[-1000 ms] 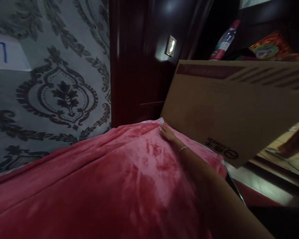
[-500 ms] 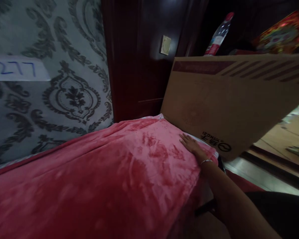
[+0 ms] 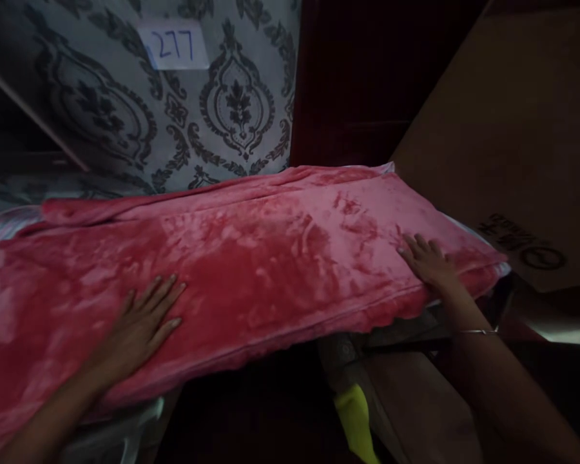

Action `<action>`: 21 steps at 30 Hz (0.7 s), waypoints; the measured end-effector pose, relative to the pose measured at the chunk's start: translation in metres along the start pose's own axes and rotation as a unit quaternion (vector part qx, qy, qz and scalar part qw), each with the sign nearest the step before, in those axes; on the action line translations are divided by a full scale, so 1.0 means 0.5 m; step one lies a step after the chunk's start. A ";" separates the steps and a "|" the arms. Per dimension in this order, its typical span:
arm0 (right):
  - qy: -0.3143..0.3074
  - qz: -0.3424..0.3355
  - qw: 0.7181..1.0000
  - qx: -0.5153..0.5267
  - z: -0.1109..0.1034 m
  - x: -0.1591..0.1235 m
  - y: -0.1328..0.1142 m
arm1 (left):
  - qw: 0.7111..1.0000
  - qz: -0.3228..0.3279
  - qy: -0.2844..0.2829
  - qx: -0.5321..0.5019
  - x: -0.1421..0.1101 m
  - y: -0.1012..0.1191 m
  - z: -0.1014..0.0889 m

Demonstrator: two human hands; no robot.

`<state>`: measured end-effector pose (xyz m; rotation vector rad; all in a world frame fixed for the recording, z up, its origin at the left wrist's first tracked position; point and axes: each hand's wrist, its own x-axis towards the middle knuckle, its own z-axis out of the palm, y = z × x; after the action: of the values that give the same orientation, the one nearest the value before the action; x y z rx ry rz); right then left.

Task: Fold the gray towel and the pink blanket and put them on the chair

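A plush blanket [image 3: 251,277] in red and pink stretches across the view, spread over a raised surface, with striped cloth showing at its far left edge and right corner. My left hand [image 3: 142,322] lies flat on the blanket's near left part, fingers spread. Toward the right end, my right hand [image 3: 425,258] rests palm down on the pile with its fingers apart. A thin bracelet [image 3: 481,331] circles the right wrist. Neither hand grips anything. Darker and lighter brushed patches mark the fabric between the hands.
Patterned wallpaper [image 3: 241,96] with a paper label [image 3: 176,44] reading 277 is behind the blanket, beside a dark red door panel [image 3: 343,84]. A large cardboard box [image 3: 517,142] stands at the right end. Below lie a yellow-green object [image 3: 355,419] and a pale frame [image 3: 133,432].
The view has swung left and down, bringing more of the blanket and my left hand into sight. My right hand still lies on the blanket's right end, a little nearer its front edge.
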<state>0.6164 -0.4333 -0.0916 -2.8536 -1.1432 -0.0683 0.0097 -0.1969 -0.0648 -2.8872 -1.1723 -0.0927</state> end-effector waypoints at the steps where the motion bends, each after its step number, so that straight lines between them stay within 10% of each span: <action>1: 0.000 0.002 1.000 -0.003 0.007 -0.015 0.007 | 1.000 -0.009 -0.010 -0.003 -0.010 0.009 0.007; 8: 0.012 0.031 0.999 0.025 -0.017 -0.056 -0.015 | 0.998 -0.035 -0.030 -0.041 -0.022 0.022 0.002; 14: 0.066 -0.188 0.979 0.033 0.022 -0.175 -0.132 | 0.999 0.028 0.017 -0.038 -0.083 0.139 0.012; 21: 0.100 -0.188 0.977 0.012 0.061 -0.235 -0.148 | 0.998 -0.003 0.034 -0.044 -0.141 0.177 0.030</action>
<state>0.4807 -0.4582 -0.1262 -2.4989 -1.6021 -0.3494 0.0215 -0.3085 -0.0843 -2.9303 -1.1948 -0.2479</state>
